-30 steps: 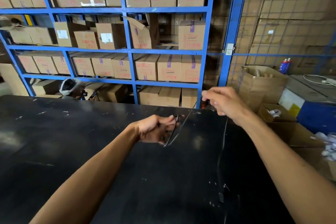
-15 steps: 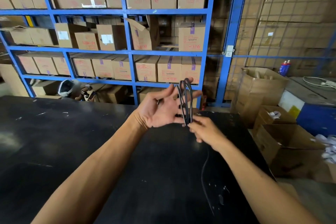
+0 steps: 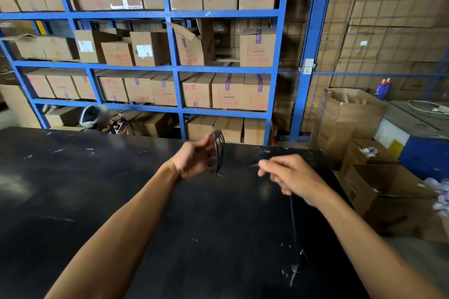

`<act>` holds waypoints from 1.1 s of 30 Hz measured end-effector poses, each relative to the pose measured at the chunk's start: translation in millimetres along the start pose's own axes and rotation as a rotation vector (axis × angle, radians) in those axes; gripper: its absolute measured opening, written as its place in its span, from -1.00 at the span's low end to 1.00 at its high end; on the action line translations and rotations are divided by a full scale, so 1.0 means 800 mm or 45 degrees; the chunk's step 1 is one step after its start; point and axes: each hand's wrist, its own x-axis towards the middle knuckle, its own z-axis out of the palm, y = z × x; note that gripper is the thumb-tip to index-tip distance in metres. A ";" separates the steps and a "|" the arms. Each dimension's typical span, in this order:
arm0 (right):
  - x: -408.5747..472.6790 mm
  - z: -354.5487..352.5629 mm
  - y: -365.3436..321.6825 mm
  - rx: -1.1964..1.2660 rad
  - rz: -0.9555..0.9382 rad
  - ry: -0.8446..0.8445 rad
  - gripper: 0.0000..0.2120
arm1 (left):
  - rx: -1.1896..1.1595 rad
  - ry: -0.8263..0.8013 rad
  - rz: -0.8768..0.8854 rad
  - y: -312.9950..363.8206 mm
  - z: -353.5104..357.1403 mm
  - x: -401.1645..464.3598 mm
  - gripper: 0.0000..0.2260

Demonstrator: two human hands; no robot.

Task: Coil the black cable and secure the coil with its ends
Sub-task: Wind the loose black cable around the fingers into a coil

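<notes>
My left hand (image 3: 196,161) holds several loops of the thin black cable (image 3: 218,152) upright above the black table (image 3: 97,201), fingers curled around the coil. To the right, my right hand (image 3: 289,178) pinches the cable's free length. That strand hangs down from the hand and trails across the table to its loose end (image 3: 294,270) near the front. The stretch between coil and right hand is hard to see against the dark top.
Blue shelving (image 3: 175,68) packed with cardboard boxes stands behind the table. A person's head (image 3: 93,116) shows beyond the far edge. Open cartons (image 3: 379,192) sit on the floor at the right, beside a blue cabinet (image 3: 422,153).
My right hand moved away from the coil to the right, drawing out cable. My left hand closed more around the loops and dropped slightly.
</notes>
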 end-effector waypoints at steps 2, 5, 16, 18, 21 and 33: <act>0.007 -0.018 -0.025 0.054 -0.062 0.035 -0.77 | 0.187 -0.037 -0.133 -0.016 0.002 -0.005 -0.75; 0.027 -0.040 -0.057 0.107 -0.103 0.129 -0.81 | 0.315 -0.233 -0.331 -0.033 0.020 -0.017 -0.68; 0.081 -0.020 -0.015 -0.112 0.040 0.341 -0.86 | 0.076 -0.879 -0.175 -0.006 0.094 -0.030 -0.52; 0.081 0.000 0.012 -0.015 0.095 0.325 -0.85 | -0.044 -0.893 -0.075 0.008 0.096 -0.028 -0.53; 0.067 0.031 0.042 0.193 0.072 0.162 -0.80 | -0.191 -0.855 0.071 0.027 0.092 -0.019 -0.51; 0.011 0.017 0.022 -0.104 -0.145 0.071 -0.72 | -0.051 -0.172 -0.015 0.010 0.005 0.005 -0.68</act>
